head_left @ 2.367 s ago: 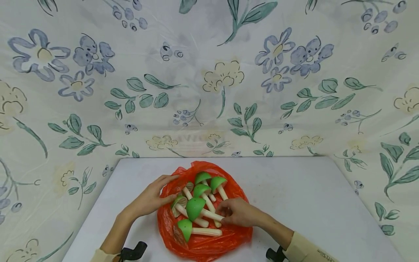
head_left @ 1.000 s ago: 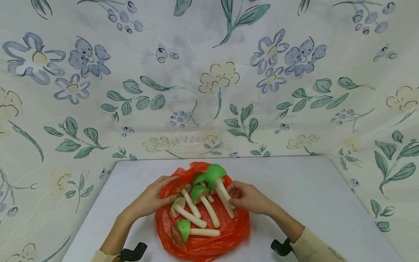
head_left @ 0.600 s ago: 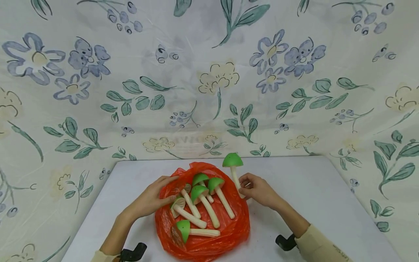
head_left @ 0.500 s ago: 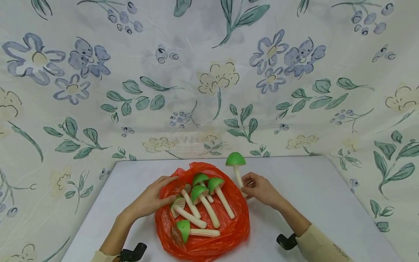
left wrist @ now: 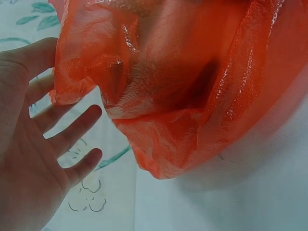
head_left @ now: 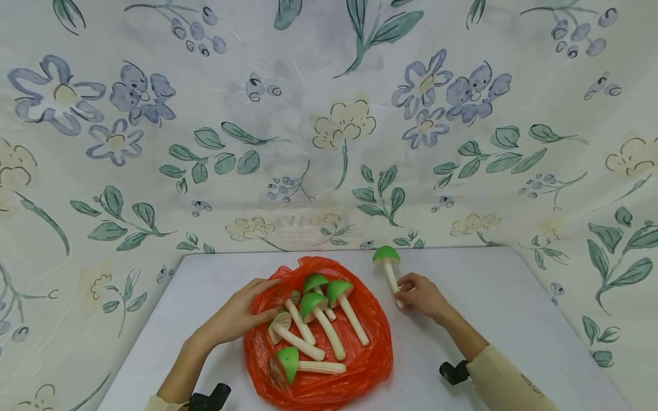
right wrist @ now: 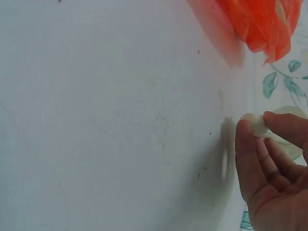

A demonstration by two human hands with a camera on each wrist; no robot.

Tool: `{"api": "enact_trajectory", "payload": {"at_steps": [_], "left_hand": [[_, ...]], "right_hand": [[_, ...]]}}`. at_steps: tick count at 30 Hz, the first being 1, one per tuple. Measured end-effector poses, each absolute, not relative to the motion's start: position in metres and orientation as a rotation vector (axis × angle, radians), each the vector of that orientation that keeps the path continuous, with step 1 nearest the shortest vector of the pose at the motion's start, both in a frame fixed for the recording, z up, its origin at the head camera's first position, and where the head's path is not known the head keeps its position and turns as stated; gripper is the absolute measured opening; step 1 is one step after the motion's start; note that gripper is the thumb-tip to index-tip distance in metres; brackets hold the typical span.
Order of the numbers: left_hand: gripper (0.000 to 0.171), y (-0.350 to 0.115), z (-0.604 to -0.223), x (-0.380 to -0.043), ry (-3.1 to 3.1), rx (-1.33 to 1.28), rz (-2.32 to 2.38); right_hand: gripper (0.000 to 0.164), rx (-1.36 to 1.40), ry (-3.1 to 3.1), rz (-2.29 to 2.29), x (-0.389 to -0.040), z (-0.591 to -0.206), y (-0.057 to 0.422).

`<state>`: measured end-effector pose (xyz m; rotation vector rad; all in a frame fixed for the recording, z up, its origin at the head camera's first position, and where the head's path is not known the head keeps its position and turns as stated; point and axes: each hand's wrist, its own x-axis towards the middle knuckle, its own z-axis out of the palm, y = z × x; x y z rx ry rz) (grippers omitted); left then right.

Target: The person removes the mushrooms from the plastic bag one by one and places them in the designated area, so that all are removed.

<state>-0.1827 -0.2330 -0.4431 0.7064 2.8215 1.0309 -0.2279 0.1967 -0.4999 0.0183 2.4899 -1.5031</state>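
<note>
A red plastic bag [head_left: 360, 365] lies spread on the white table, with several green-capped mushrooms on pale stems inside, such as one mushroom [head_left: 321, 365] near its front. At the bag's left rim, my left hand [head_left: 239, 311] rests with fingers spread; in the left wrist view the left hand [left wrist: 43, 144] touches the plastic [left wrist: 168, 96] near its edge. To the right of the bag, my right hand [head_left: 424, 297] pinches the lower stem of another mushroom [head_left: 386, 255], cap up and leaning left. In the right wrist view only its stem end [right wrist: 259, 124] and part of its cap show clearly.
White table surface [head_left: 473, 319] extends right of the bag. Behind and around the table hangs a floral-printed cloth [head_left: 288, 114]. Dark wrist-worn devices [head_left: 211, 397] sit on both forearms.
The right hand has taken a mushroom out of the bag by its stem and carried it right, over the table beside the bag. The left hand stays at the bag's rim.
</note>
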Motion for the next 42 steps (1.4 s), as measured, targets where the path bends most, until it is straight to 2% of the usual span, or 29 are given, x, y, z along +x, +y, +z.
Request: {"api": "enact_trajectory", "payload": {"at_steps": [16,42], "left_hand": [[0.062,-0.2312,-0.4441,-0.1831,2.810,0.721,1.034],[0.062,-0.2319,-0.4451,-0.1827,2.807,0.708,1.034]], "right_hand": [[0.022,0.004,2.589,-1.283,-0.2282,-0.5026,0.1935],[0.015,-0.044,2.589,-1.279,-0.2266,-0.5036,0.1926]]}}
